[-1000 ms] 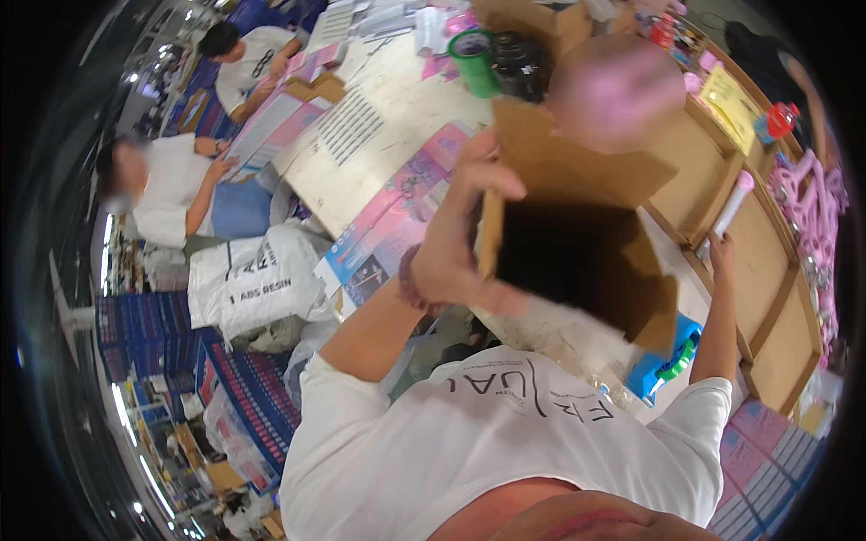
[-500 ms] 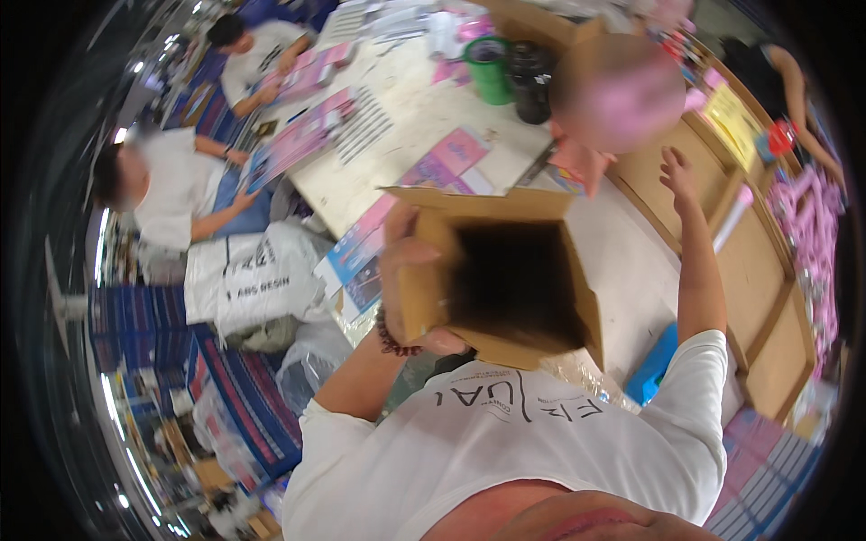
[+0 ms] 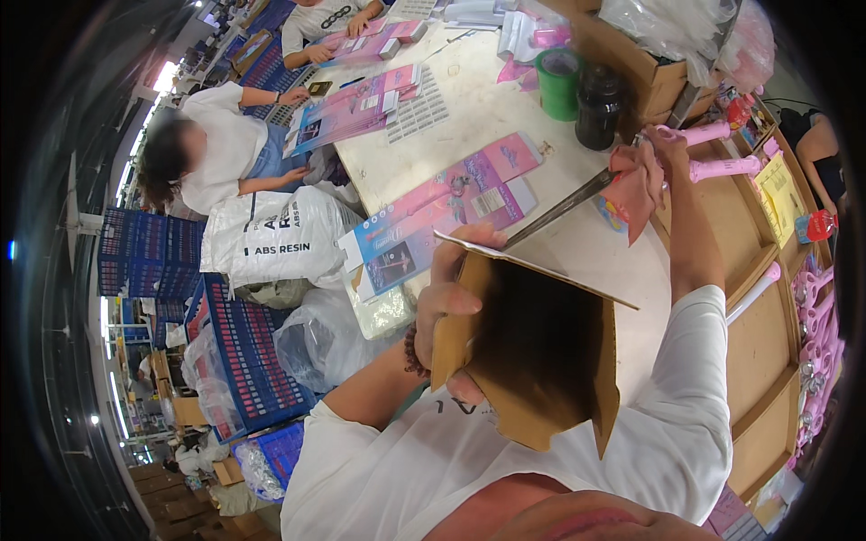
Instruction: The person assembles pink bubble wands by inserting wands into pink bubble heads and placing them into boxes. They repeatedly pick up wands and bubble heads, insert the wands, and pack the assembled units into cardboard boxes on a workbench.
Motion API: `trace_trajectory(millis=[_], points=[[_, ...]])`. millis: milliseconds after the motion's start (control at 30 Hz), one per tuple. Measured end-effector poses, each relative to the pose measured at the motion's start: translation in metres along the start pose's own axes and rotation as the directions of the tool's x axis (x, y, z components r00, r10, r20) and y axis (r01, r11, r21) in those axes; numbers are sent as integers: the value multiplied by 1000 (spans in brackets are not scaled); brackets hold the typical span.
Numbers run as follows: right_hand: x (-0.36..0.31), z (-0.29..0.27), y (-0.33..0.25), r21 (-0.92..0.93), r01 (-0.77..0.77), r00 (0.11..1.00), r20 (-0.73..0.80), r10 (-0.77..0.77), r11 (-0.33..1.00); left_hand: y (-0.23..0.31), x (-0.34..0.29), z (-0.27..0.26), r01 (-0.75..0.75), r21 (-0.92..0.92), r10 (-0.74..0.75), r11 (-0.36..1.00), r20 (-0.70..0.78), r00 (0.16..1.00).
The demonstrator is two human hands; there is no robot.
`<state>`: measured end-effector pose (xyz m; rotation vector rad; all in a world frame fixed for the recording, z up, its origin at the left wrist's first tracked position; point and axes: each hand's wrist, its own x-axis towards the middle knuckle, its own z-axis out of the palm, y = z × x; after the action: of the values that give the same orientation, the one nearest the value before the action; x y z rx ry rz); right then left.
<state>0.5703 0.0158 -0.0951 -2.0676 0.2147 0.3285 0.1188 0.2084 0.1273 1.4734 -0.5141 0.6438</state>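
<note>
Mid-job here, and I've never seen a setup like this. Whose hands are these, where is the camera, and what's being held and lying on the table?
There is no machine: someone is working with two bare hands. The view comes from the left of two wide fisheye cameras worn on that person's head, looking down, so straight edges bend near the rim. Picture left is the person's left.

The left hand holds an open cardboard box, its dark inside facing the camera. The right hand is at a salmon-coloured wrap on a long metal tool; how firmly it grips is hard to tell.

On the white table are flat pink-and-blue printed sheets, a green roll and a dark bottle.
</note>
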Motion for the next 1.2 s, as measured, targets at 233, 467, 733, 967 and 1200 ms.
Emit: trace_trajectory(millis=[233,467,733,967,1200], points=[[-13,-34,29,517,57,993,-121,7,854,-7,8,-7,6,-49,-4,999,46,999],[-146,-99,33,817,428,872,-262,-413,385,-19,3,-1,14,-162,-18,987,-21,1000],[-239,-113,56,996,93,803,-76,-591,-1,-8,4,6,204,-20,-204,979,-153,967],[-308,-105,68,964,253,954,-235,-187,80,-15,4,3,-5,-58,4,998,-23,1000],[-363,-113,62,933,356,934,-356,-22,57,-13,-1,-6,-69,-48,72,996,63,995]])
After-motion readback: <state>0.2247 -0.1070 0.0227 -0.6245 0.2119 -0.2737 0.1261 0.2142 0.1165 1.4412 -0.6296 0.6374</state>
